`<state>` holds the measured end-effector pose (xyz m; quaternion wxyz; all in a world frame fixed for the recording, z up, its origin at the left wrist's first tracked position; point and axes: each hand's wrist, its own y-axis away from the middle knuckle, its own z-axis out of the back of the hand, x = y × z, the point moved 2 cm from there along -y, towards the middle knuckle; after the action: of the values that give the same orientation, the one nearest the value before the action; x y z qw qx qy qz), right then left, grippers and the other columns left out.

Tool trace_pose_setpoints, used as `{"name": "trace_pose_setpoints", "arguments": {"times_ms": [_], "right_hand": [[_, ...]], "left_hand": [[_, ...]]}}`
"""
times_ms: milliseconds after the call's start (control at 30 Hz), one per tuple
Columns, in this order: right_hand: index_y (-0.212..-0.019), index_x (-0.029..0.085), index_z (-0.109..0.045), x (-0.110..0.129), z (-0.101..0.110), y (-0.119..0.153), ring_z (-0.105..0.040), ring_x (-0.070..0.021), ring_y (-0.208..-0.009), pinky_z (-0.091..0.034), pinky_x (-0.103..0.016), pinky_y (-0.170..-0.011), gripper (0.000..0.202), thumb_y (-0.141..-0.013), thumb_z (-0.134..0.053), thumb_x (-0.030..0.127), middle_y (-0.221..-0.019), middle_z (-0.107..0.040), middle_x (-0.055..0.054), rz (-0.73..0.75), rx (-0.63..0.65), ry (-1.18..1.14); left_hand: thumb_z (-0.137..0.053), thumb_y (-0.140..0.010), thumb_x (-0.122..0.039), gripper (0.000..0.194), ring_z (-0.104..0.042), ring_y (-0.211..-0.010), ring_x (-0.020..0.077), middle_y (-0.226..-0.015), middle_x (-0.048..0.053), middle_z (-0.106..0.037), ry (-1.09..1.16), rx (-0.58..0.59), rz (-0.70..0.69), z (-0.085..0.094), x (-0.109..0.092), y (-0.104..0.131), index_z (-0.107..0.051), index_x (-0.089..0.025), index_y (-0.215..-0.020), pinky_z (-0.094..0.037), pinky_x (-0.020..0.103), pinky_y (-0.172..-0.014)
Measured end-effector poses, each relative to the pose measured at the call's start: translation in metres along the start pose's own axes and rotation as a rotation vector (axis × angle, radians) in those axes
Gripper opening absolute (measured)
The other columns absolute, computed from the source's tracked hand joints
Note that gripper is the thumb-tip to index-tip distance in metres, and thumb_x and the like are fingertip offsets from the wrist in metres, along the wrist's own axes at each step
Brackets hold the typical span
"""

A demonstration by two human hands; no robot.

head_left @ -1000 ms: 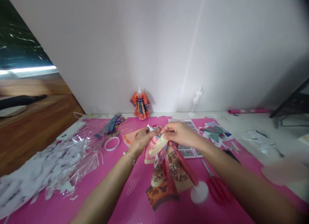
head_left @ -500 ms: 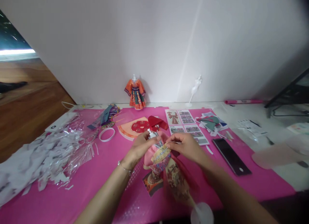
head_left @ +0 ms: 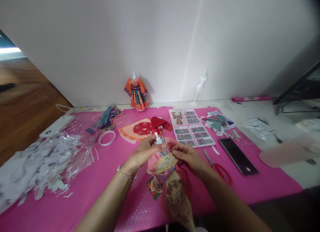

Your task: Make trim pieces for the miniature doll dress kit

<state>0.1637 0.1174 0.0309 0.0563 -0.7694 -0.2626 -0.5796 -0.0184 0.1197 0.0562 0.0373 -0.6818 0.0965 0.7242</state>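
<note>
A small white mannequin [head_left: 158,138] in a pink top [head_left: 151,163] tilts between my hands over the pink mat. My left hand [head_left: 143,154] is closed around its shoulder from the left, with the neck showing above the fingers. On the right, the fingers of my right hand [head_left: 190,157] pinch the dress by the upper end of its yellow waistband [head_left: 166,163]. Silvery trim runs along the neckline and the band. Below hangs a long patterned yellow panel [head_left: 178,195] beside red sheer cloth. A printed fabric piece [head_left: 153,189] lies under the skirt's left side.
Red-handled scissors [head_left: 220,170] and a phone [head_left: 237,156] lie to the right. Behind are an instruction sheet [head_left: 192,128], fabric pieces [head_left: 138,129], a dressed mannequin [head_left: 137,92] and a bare one [head_left: 200,85]. A tape roll [head_left: 107,138] and paper scraps [head_left: 37,165] lie left.
The dressed mannequin has turned slightly, and its round base has dropped almost out of view. My right fingers have shifted along the waistband's end. Scissors now show beside my right forearm.
</note>
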Motion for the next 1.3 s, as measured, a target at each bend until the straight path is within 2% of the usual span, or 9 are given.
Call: {"name": "trace_pose_setpoints", "arguments": {"times_ms": [133,200,300,433,567,700,867,1067,1300], "right_hand": [[-0.085,0.017,-0.067,-0.008,0.004,0.007,-0.047,-0.0065,-0.053,-0.034,-0.020,-0.050,0.035,-0.076,-0.072,0.051,-0.064,-0.057,0.004,-0.002,0.075,-0.089],[-0.085,0.016,-0.066,-0.010,0.005,0.009,-0.049,-0.0072,-0.056,-0.035,-0.020,-0.051,0.035,-0.074,-0.075,0.049,-0.067,-0.059,0.003,0.009,0.093,-0.053],[-0.082,0.018,-0.062,-0.015,0.005,0.010,-0.051,-0.0078,-0.054,-0.035,-0.020,-0.049,0.038,-0.065,-0.083,0.043,-0.068,-0.061,0.003,-0.049,0.056,-0.036],[-0.077,0.017,-0.060,-0.026,-0.001,0.011,-0.051,-0.0076,-0.052,-0.034,-0.019,-0.048,0.039,-0.059,-0.087,0.040,-0.065,-0.060,0.003,-0.051,0.041,-0.148],[-0.087,0.018,-0.063,-0.042,-0.005,0.012,-0.059,-0.0122,-0.064,-0.044,-0.025,-0.062,0.038,-0.062,-0.085,0.037,-0.076,-0.064,0.000,-0.012,0.052,-0.287],[-0.095,0.021,-0.062,-0.054,-0.006,0.013,-0.055,-0.0111,-0.056,-0.043,-0.025,-0.059,0.036,-0.068,-0.081,0.034,-0.072,-0.062,0.002,0.076,0.045,-0.364],[-0.089,0.021,-0.060,-0.057,-0.001,0.014,-0.060,-0.0141,-0.070,-0.045,-0.027,-0.066,0.027,-0.073,-0.079,0.030,-0.079,-0.064,0.001,0.154,-0.025,-0.329],[-0.082,0.022,-0.057,-0.056,0.002,0.015,-0.057,-0.0132,-0.069,-0.044,-0.025,-0.063,0.029,-0.070,-0.081,0.031,-0.077,-0.061,0.003,0.151,-0.066,-0.295],[-0.081,0.021,-0.057,-0.057,-0.004,0.016,-0.058,-0.0139,-0.069,-0.044,-0.025,-0.063,0.031,-0.067,-0.082,0.032,-0.079,-0.061,0.001,0.133,-0.062,-0.316]], "left_hand": [[-0.072,-0.069,-0.043,0.031,-0.049,-0.072,0.0158,-0.073,-0.002,-0.055,-0.059,0.018,0.013,0.000,-0.001,-0.001,-0.057,-0.016,-0.078,-0.036,0.028,-0.068],[-0.071,-0.069,-0.043,0.031,-0.048,-0.071,0.0158,-0.073,-0.002,-0.054,-0.102,0.015,0.020,-0.002,-0.003,-0.001,-0.056,-0.017,-0.076,-0.036,0.028,-0.066],[-0.070,-0.069,-0.041,0.028,-0.047,-0.069,0.0150,-0.071,-0.003,-0.053,-0.138,0.032,0.021,-0.006,-0.007,-0.001,-0.056,-0.018,-0.073,-0.036,0.027,-0.063],[-0.068,-0.071,-0.036,0.022,-0.048,-0.066,0.0141,-0.068,-0.003,-0.055,-0.132,0.095,0.001,-0.015,-0.012,0.001,-0.056,-0.018,-0.072,-0.036,0.025,-0.060],[-0.068,-0.072,-0.035,0.020,-0.053,-0.067,0.0152,-0.070,-0.003,-0.059,-0.198,0.095,0.008,-0.023,-0.015,0.003,-0.057,-0.019,-0.073,-0.038,0.025,-0.059],[-0.066,-0.073,-0.032,0.015,-0.056,-0.069,0.0165,-0.072,-0.002,-0.062,-0.305,0.047,-0.041,-0.028,-0.014,0.003,-0.059,-0.019,-0.077,-0.040,0.026,-0.060],[-0.067,-0.072,-0.035,0.020,-0.054,-0.066,0.0163,-0.070,-0.002,-0.060,-0.414,-0.047,-0.057,-0.031,-0.012,0.003,-0.059,-0.019,-0.080,-0.038,0.025,-0.056],[-0.067,-0.073,-0.034,0.019,-0.056,-0.069,0.0165,-0.073,-0.002,-0.062,-0.392,0.020,-0.022,-0.030,-0.011,-0.001,-0.062,-0.019,-0.084,-0.041,0.026,-0.059],[-0.069,-0.072,-0.037,0.028,-0.060,-0.072,0.0181,-0.078,0.000,-0.066,-0.373,0.006,-0.002,-0.029,0.001,-0.004,-0.064,-0.019,-0.094,-0.043,0.026,-0.061]]}}
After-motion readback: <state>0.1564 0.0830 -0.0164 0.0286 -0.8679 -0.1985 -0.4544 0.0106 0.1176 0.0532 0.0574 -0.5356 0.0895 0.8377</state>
